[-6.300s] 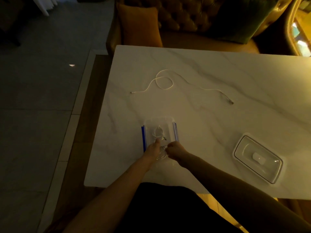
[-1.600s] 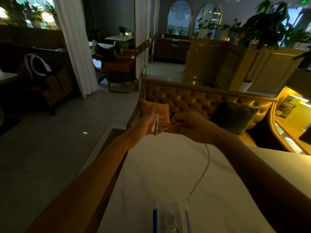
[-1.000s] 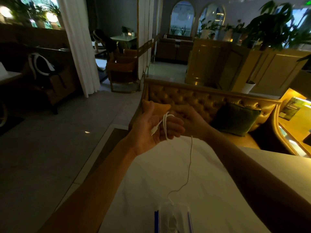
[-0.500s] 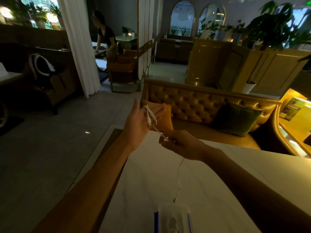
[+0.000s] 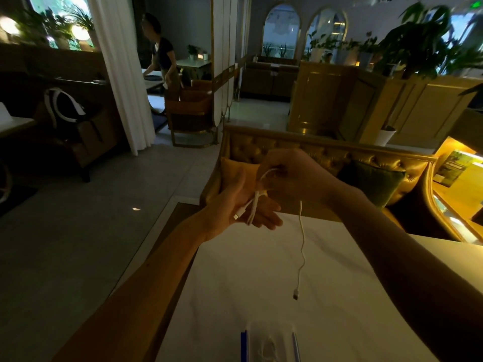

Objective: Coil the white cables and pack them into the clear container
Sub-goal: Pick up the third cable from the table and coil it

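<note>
Both hands are raised above the white marble table. My left hand lies palm up with loops of a white cable wound across it, one plug sticking out at the palm's left. My right hand is just above and beyond it, pinching the same cable. The free tail hangs from my right hand and ends in a plug in the air above the table. The clear container with blue clips stands at the bottom edge, a coiled white cable inside it.
A tufted gold sofa with an orange cushion and a green cushion stands beyond the table. A person bends over another table far left. Grey floor lies to the left.
My right hand has risen from below the left hand to above and behind it, laying another loop on the left palm. The hanging tail is shorter and swings clear of the container.
</note>
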